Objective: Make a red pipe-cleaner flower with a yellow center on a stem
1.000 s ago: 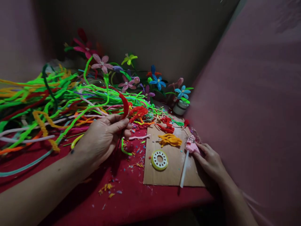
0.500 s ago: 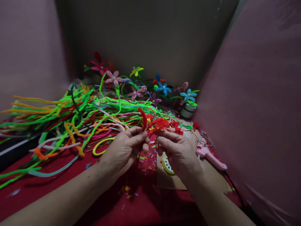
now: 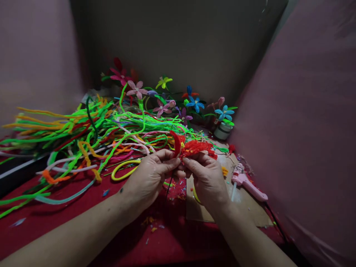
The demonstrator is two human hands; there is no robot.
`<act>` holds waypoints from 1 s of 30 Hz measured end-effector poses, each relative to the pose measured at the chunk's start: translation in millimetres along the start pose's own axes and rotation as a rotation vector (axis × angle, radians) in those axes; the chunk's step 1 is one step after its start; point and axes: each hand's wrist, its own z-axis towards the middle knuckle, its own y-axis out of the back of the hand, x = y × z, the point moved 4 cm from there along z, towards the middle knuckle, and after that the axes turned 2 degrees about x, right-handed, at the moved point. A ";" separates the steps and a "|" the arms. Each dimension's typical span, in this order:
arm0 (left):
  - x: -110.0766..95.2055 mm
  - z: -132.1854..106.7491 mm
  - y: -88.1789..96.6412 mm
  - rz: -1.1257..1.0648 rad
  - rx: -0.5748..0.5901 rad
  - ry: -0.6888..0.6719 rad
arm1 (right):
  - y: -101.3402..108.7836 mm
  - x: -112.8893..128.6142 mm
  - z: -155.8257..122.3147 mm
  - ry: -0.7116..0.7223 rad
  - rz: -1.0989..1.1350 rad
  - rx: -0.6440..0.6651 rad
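Observation:
Between my two hands, over the middle of the table, is a red pipe-cleaner flower (image 3: pixel 176 144) with a yellow centre and a thin dark stem pointing down. My left hand (image 3: pixel 155 170) pinches it near the base of an upright, curved red petal. The thumb and fingers of my right hand (image 3: pixel 207 172) are closed at the flower's base, close to my left fingertips. Fuzzy red petals (image 3: pixel 198 147) spread out above my right fingers. What exactly lies between the right fingertips is partly hidden.
A heap of pipe cleaners (image 3: pixel 122 128) covers the left and back. Finished flowers (image 3: pixel 196 104) stand behind it, near a small jar (image 3: pixel 222 130). At right, a pink glue gun (image 3: pixel 249 183) rests on cardboard (image 3: pixel 241 215). Yellow-handled scissors (image 3: pixel 116 177) lie left of my hands.
My right hand has moved left, so its fingertips now meet my left ones at the flower's base. The flower sits slightly further right in view.

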 end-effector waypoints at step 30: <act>-6.0 -1.0 -0.5 0.149 0.100 -0.047 | 4.6 5.9 6.4 -0.128 0.000 0.137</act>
